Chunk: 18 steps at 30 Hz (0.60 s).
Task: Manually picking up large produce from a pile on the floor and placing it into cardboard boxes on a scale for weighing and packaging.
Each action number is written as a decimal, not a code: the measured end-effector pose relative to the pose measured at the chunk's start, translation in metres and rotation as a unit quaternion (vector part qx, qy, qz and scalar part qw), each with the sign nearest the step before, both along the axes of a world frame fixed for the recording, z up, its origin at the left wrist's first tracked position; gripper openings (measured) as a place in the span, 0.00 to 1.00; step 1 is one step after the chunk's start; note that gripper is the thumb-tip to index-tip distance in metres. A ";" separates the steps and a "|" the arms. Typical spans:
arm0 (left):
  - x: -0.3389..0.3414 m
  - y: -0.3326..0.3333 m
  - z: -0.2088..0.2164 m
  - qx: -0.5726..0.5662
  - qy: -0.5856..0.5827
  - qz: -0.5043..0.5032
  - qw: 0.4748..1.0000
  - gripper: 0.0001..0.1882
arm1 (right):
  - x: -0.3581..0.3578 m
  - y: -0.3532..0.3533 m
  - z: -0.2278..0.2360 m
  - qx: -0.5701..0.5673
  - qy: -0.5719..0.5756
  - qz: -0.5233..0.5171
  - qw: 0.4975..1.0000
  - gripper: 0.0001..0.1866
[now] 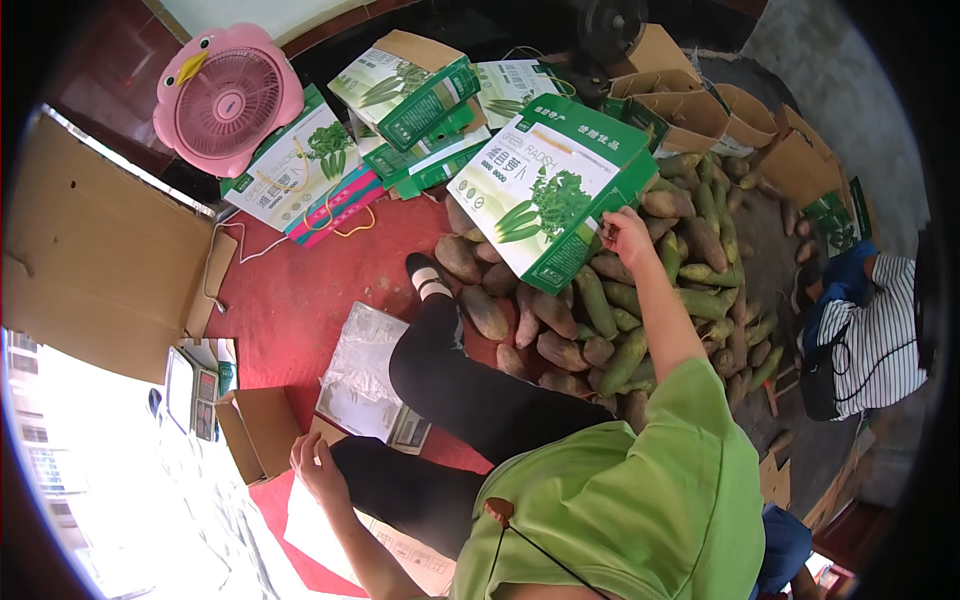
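One green-and-white carton sits in the upper middle of the frame, with the right hand at its right edge, fingers curled in and gripping it. Its white front bears lettering in two scripts and a printed picture of leafy green radishes; the green strip above carries white characters. Just right of and below it, a heap of brown and green root vegetables spreads toward the right of the frame. At lower left, the left hand is empty, its fingers loosely bent and slightly apart, beside a dark trouser leg. Left of centre, a pale platform lies on the red floor; farther left are a digital scale and an open brown box. A pink fan fills the upper left, its hub mark too small to read
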State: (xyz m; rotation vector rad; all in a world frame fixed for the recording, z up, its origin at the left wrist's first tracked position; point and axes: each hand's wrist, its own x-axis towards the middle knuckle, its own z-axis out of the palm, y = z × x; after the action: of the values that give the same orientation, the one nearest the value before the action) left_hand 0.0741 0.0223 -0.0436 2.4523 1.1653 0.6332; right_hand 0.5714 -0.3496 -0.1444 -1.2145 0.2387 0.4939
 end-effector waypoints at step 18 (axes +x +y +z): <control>-0.007 0.003 -0.002 0.017 -0.027 0.016 0.999 0.08 | -0.083 0.018 0.118 -0.337 -0.376 0.144 0.851 0.15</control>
State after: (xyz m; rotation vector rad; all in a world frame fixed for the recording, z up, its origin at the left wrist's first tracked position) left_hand 0.0668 0.0249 -0.0459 2.4334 1.1834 0.7292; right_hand 0.4884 -0.3313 -0.0269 -2.0572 -0.4994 0.1441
